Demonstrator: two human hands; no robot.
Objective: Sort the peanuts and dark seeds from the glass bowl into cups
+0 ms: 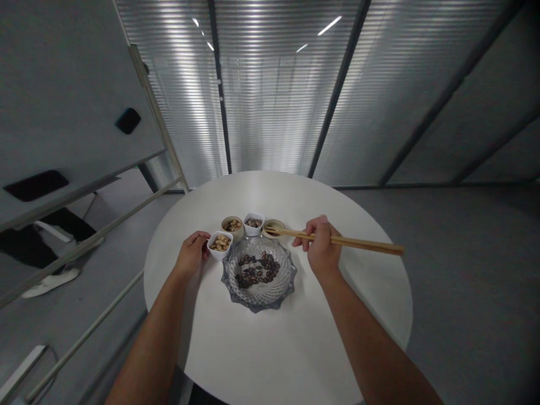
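My left hand curls against the side of a small white square bowl filled with pale peanuts. My right hand grips a pair of wooden chopsticks, and their tips reach left to a small round tan bowl. Below the bowls sits a scalloped glass dish holding several dark speckled beans. Behind it stand a round tan bowl of nuts and a white square bowl of dark beans. The round bowl's contents under the chopstick tips are hard to make out.
Everything stands on a round white table. A large whiteboard on a metal frame leans at the left. A glass wall with striped blinds runs behind, and a grey floor surrounds the table.
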